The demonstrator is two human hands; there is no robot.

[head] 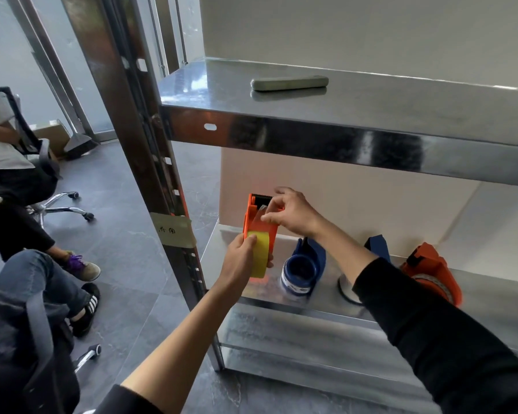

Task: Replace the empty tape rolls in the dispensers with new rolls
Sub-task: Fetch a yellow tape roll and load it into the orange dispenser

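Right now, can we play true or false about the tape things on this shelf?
1. The left hand holds an orange dispenser with a yellow roll in it. True.
2. The right hand lies flat on the shelf. False: it pinches the clear tape just below the dispenser's toothed end.
3. A blue dispenser sits on the lower shelf. True.
4. The grey bar lies on the lower shelf. False: it lies on the upper shelf.
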